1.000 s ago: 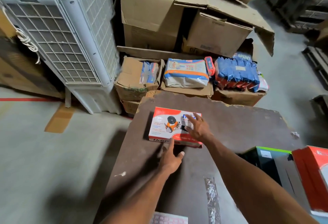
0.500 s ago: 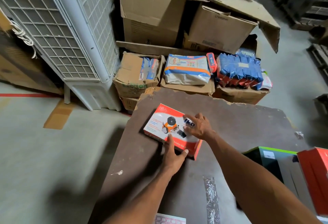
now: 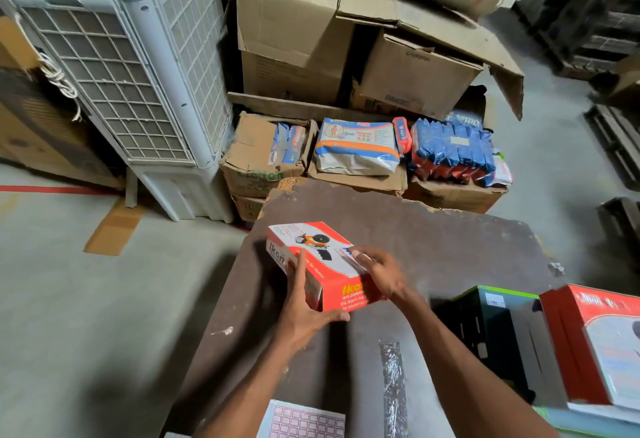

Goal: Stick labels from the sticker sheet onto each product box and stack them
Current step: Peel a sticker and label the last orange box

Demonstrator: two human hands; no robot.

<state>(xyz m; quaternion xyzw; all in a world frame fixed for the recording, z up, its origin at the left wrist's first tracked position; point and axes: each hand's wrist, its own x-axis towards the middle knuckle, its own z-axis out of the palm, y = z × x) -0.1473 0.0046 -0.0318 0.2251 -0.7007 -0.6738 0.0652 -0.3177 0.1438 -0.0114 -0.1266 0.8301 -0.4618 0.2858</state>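
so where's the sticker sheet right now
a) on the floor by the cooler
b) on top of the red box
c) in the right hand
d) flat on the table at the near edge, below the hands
d: the sticker sheet lies flat on the table at the bottom of the view, while the left hand and right hand both grip the red box.

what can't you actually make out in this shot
Head view only:
- Label under the right hand: fingers cover it.
- Red box small print: blurred.
- Sticker sheet: cut off by the bottom edge.
- Box underside: hidden by the left hand.
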